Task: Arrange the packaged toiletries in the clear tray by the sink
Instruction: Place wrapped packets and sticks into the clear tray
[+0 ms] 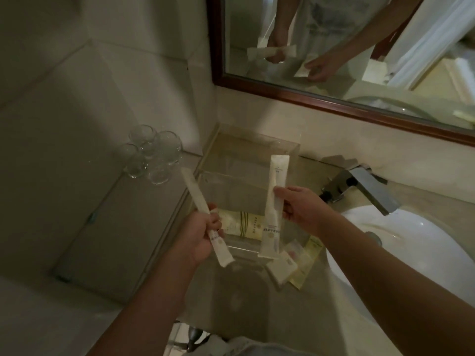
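Now each hand is holding one long white sachet above the tray [295, 147], the clear box standing on the counter [246, 299] between the glasses and the sink. The left hand [203, 235] is wrapped around the lower part of its sachet [198, 204], fingers curled shut on it, with the packet slanting up and away toward the glasses [151, 155]. The right hand [299, 208] is pinching the other sachet [273, 201] at mid-length between thumb and fingertips, so it is hanging almost upright over the tray's open top.

Inside the tray, a flat yellowish packet [244, 224] is already lying against the near wall. More small packets [295, 263] are waiting on the counter just outside the tray's near corner, on the sink [411, 235] side.

To do this step well, the two long sachets probably want to go in side by side, printed face up and parallel to a tray wall, rather than dropped in crossed. Lowering one at a time looks wiser, since both hands are crowding the same opening. The right-hand sachet is better placed to go first; turning it level before release should keep it from standing on end against the wall. The thin film may be slippery, so a low release seems safest.

Both forearms are reaching forward from the bottom of the view, wrists roughly level, the left one rolled slightly inward.
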Demonstrator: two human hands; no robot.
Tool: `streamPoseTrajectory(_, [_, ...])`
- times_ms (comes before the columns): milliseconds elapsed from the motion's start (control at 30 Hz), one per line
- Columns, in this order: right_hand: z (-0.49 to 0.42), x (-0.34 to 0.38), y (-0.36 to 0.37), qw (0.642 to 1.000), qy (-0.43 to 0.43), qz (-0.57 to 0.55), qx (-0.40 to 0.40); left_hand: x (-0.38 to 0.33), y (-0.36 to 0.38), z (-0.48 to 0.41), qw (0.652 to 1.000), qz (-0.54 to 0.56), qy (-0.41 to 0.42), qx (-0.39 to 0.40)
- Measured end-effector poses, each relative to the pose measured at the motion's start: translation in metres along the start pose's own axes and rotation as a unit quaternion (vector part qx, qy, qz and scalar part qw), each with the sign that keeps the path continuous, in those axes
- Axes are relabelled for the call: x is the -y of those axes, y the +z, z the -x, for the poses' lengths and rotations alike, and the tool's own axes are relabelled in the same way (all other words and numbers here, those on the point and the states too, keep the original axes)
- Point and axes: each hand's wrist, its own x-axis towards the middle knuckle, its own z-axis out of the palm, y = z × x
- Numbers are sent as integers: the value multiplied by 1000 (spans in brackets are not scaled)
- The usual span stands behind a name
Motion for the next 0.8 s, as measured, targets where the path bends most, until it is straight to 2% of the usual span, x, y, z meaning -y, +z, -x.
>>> streamPoseTrajectory(67, [-4,2,4,1000,0,11,0,-7,0,-2,994,71,-47,62])
streamPoseTrajectory(100, [-7,3,6,1000,1,16,-1,-10,0,-3,991,73,-62,89])
streamPoseTrajectory(200, [-11,3,8,1000,3,20,1,-15,0,-9,990,3,-72,121])
streamPoseTrajectory(400, [-20,3,16,1000,18,4,18,-19,0,-20,984,-155,-7,85])
streamPoseTrajectory(533, [-22,2,16,999,26,7,22,-19,0,-31,971,-232,66,3])
streamPoseTrajectory(633, [-22,2,13,999,28,12,23,-20,-1,-38,985,-168,40,-30])
streamPoseTrajectory(800, [-21,10,14,999,9,51,10,-21,9,-46,998,-23,-38,-37])
